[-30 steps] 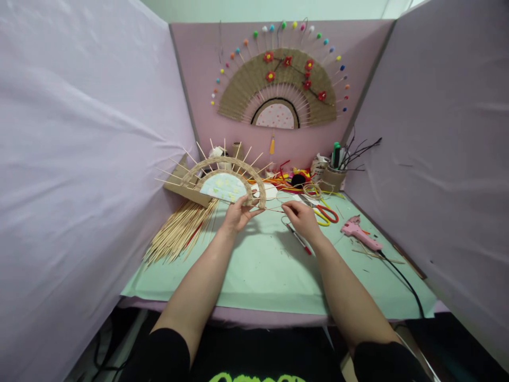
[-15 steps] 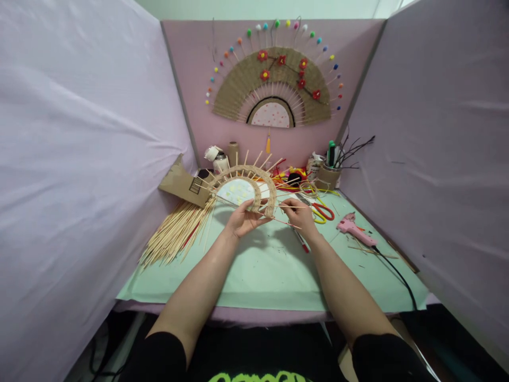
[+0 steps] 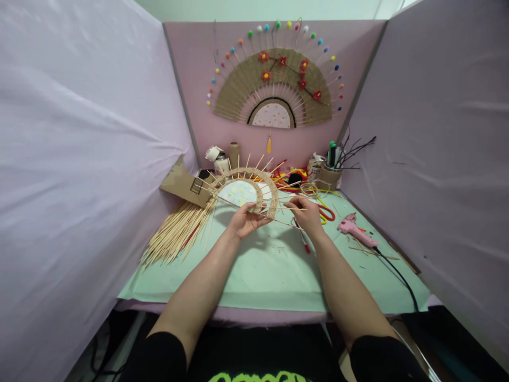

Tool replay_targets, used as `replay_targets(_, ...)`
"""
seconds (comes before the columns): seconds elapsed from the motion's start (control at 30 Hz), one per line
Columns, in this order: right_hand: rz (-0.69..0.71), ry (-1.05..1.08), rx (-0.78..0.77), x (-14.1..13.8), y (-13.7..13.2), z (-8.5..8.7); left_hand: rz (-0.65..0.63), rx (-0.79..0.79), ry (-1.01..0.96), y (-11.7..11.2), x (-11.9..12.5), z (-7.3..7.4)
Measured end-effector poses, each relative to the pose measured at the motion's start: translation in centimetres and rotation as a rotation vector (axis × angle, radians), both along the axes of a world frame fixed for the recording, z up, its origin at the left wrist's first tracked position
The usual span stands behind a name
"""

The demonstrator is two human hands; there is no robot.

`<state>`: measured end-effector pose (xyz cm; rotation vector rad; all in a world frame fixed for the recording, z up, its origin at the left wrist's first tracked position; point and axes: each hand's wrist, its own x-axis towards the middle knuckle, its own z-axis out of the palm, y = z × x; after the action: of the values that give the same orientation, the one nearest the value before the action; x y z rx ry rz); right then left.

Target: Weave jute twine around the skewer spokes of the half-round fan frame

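A half-round woven fan (image 3: 272, 192) with thin wooden sticks radiating from it is held above the table. Its inner half-disc (image 3: 238, 193) is pale with yellow and bluish patches. My left hand (image 3: 247, 222) grips the fan's lower right part, thumb in front and fingers beneath. Just right of the woven band, my right hand (image 3: 307, 213) is pinched closed among the protruding stick ends. Whatever lies between its fingertips is too small to make out. One low stick, reddish along its length, runs beneath that hand.
Loose sticks (image 3: 175, 233) lie left beside a cardboard piece (image 3: 186, 183). Scissors (image 3: 326, 213) and a red-ended pen (image 3: 306, 247) are near my right hand. A pink glue gun (image 3: 358, 232) with a black cord lies right. A larger decorated fan (image 3: 238, 85) hangs behind.
My right hand has shifted slightly right, away from the woven band, and covers more of the scissors. The left hand keeps its hold on the fan.
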<state>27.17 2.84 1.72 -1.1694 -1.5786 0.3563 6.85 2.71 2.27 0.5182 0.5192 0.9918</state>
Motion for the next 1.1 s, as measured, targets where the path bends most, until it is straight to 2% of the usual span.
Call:
replay_targets(0.1,-0.031,0.000,-0.006,0.5,0.0,0.3,0.020,-0.011,0.021,0.2,-0.3,0.2)
replay_targets(0.4,0.142,0.009,-0.047,1.9,0.5,-0.1,0.188,-0.018,0.176,1.2,-1.9,0.8)
replay_targets(0.5,0.193,0.004,-0.050,2.3,0.8,-0.4,0.188,-0.011,0.239,1.3,-2.3,0.7)
replay_targets(0.63,0.191,-0.015,-0.069,2.5,0.8,-0.4,0.160,-0.013,0.288,1.3,-2.7,0.7)
replay_targets(0.83,0.223,0.087,-0.096,2.8,0.9,-0.1,0.161,-0.035,0.278,1.2,-3.3,0.9)
replay_targets(0.93,0.204,0.106,-0.078,2.6,0.9,-0.1,0.153,-0.049,0.283,1.3,-3.4,0.7)
replay_targets(1.1,0.068,0.132,-0.008,1.0,0.4,-0.2,0.144,-0.066,0.173,1.4,-3.3,0.7)
